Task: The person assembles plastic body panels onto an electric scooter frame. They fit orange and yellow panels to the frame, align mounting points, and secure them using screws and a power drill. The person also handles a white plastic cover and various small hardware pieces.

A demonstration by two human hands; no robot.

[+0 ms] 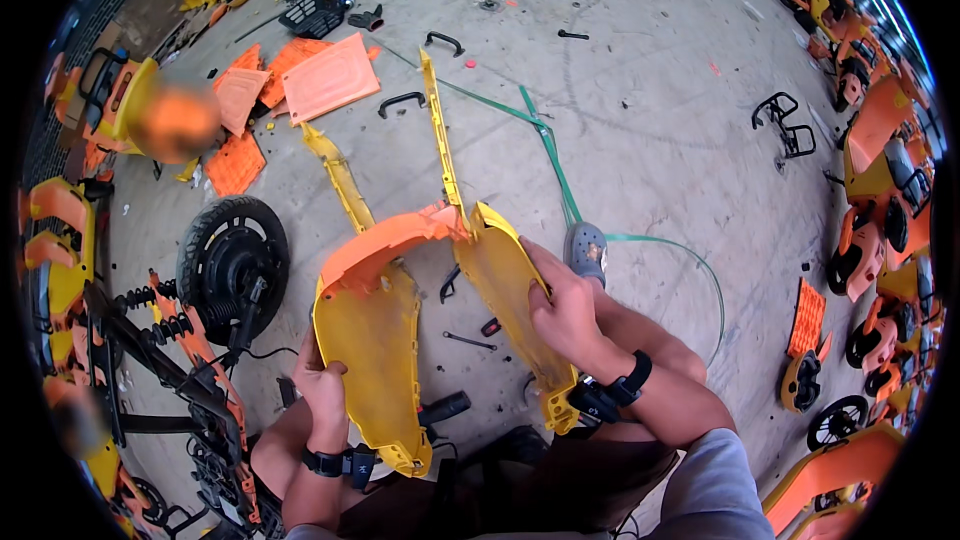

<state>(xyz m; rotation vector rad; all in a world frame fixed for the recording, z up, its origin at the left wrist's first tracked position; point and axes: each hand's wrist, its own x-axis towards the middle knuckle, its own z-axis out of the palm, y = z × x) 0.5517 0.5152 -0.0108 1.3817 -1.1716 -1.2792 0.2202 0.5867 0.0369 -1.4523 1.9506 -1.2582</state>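
A U-shaped plastic scooter body cover is held up in front of me, its two dusty yellow side panels joined by an orange piece across the far end. Two narrow yellow strips stretch away from that end. My left hand grips the outer edge of the left panel, thumb on the inner face. Around the right panel's outer edge my right hand is closed, with its thumb folded over the rim. A wrench lies on the floor between the panels. Close to the left panel's lower end is a dark cylindrical tool, partly hidden.
On the left stands a black wheel beside a scooter frame with springs. Flat orange panels and black handles lie ahead. A green strap runs to my shoe. Orange-and-yellow scooters line the right.
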